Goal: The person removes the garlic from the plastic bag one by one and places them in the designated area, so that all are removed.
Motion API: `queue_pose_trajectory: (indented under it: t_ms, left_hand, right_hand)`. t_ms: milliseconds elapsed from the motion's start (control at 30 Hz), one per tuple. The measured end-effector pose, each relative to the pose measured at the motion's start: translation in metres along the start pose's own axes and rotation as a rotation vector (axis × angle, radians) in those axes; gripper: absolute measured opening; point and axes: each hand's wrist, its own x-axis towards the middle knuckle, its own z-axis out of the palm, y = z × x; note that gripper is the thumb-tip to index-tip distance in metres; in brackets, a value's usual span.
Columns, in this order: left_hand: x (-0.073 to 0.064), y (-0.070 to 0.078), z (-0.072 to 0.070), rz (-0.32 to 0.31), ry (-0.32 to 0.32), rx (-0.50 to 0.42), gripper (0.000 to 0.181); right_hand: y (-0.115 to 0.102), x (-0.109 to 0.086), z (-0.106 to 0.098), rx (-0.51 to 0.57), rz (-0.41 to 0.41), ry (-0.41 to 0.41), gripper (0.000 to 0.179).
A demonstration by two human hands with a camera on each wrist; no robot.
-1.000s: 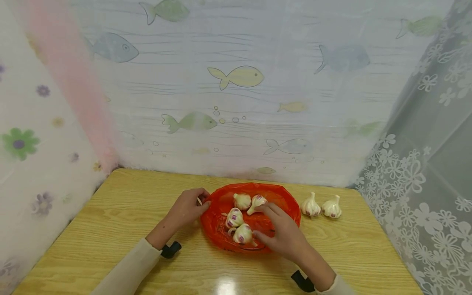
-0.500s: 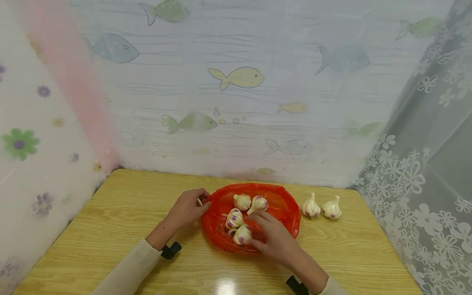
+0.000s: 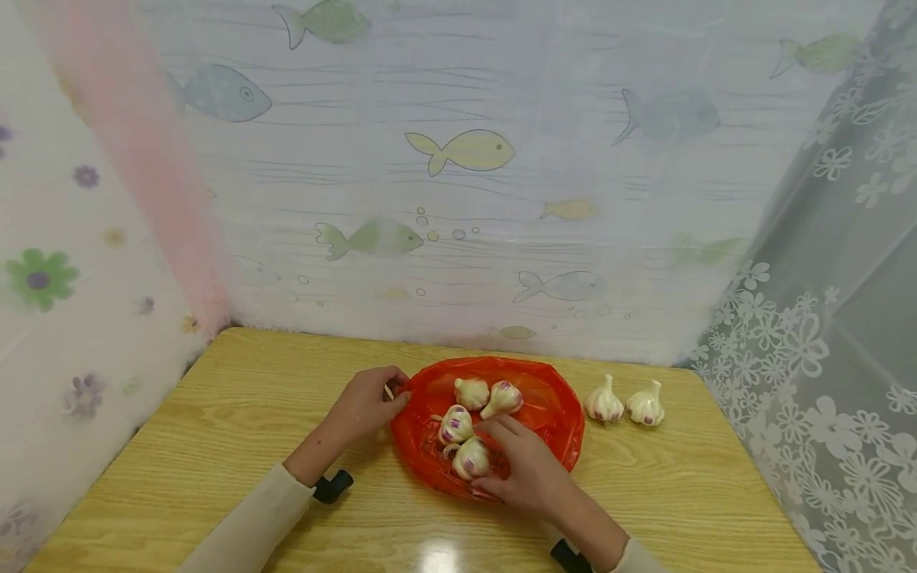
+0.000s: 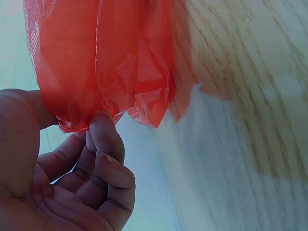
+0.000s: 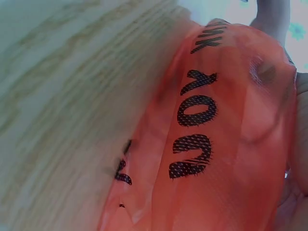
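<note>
A red plastic bag (image 3: 559,414) lies with its mouth spread open, its rim rolled into an oval. Several garlic bulbs sit inside, among them a near bulb (image 3: 471,458), a left one (image 3: 455,424) and a back right one (image 3: 503,399). My left hand (image 3: 368,402) pinches the bag's left rim between thumb and fingers, as the left wrist view shows. My right hand (image 3: 526,469) reaches over the near right rim, its fingers and thumb spread beside the near bulb. Whether they touch that bulb is unclear. In the right wrist view the bag wall hides most of the hand.
On the wooden table (image 3: 251,398), right of the bag, stand two garlic bulbs: a nearer one (image 3: 604,399) and a farther right one (image 3: 646,404). A fish-printed curtain (image 3: 466,199) hangs behind the table, and a lace-flower curtain (image 3: 824,382) hangs at the right.
My right hand has moved left and toward me, from the back right bulb to the near one. The back right bulb has shifted slightly. My left hand stays on the rim.
</note>
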Motion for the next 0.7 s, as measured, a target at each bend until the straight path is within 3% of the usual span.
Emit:
queue_pose_trajectory:
  t_ms: [300, 700]
  left_hand:
    - [-0.0006, 0.002, 0.0002, -0.003, -0.005, 0.004, 0.011]
    - [-0.0005, 0.0013, -0.0001, 0.007, -0.006, 0.018, 0.01]
  right_hand:
    - [-0.0018, 0.0013, 0.0032, 0.009, 0.038, -0.059, 0.061]
    - [-0.0041, 0.0005, 0.0055, 0.004, 0.014, -0.039, 0.058]
